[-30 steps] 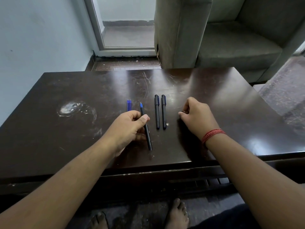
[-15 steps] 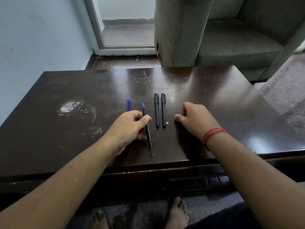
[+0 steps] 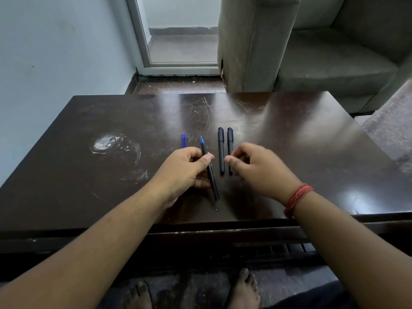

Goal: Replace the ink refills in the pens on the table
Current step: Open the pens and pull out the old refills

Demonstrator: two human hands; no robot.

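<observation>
Refills (image 3: 183, 140), thin and blue, lie bunched on the table (image 3: 66, 175) just beyond our left hand (image 3: 187, 172), their near ends hidden behind its knuckles. That hand grips an uncapped pen (image 3: 209, 172): thumb pressed on the black barrel from above, fingers curled under it. The pen slants away from us, its blue-tipped end pointing past the hand toward the far edge, its other end sticking out below the palm close to the tabletop; we cannot tell whether it touches the wood. Just right of the thumb, two capped pens (image 3: 225, 150) lie side by side on the table, parallel and nearly touching, caps at the far end. Our right hand (image 3: 256, 170) hangs just beside them, blurred, fingers loosely curled with the thumb tip near the lower part of the right-hand pen; it seems to hold nothing, though the blur keeps us from telling whether it touches that pen. A red thread (image 3: 297, 198) circles the right wrist.
</observation>
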